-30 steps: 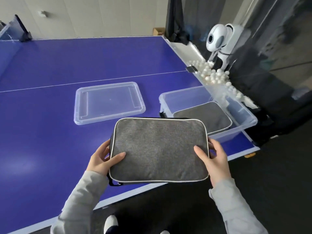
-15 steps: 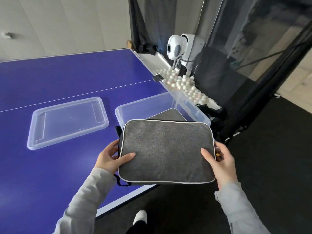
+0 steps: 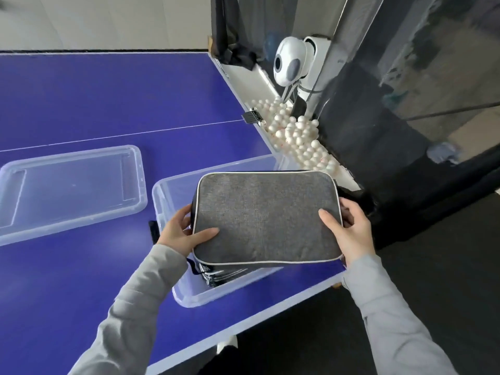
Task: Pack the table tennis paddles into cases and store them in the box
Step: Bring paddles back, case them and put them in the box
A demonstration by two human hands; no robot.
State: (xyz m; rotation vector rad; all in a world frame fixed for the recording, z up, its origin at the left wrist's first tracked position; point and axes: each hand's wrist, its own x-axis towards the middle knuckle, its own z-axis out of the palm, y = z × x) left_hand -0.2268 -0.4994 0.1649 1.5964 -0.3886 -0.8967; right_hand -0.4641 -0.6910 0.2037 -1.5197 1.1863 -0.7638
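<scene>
A grey fabric paddle case (image 3: 266, 216) with white piping hangs flat over the clear plastic box (image 3: 186, 296) near the table's front right corner. My left hand (image 3: 184, 232) grips its left edge, thumb on top and fingers underneath. My right hand (image 3: 349, 230) grips its right edge the same way. The case covers most of the box's inside. Under its near edge a strip of another case (image 3: 216, 276) shows inside the box. No paddle is visible.
The box's clear lid (image 3: 70, 190) lies on the blue table (image 3: 94, 98) to the left of the box. Several white balls (image 3: 295, 136) fill a trough along the table's right edge, beside a white ball machine (image 3: 292, 60). Black netting stands on the right.
Both hands have carried the grey case away from me and to the right, from the table's front edge to a spot over the box. The case inside is now almost fully covered.
</scene>
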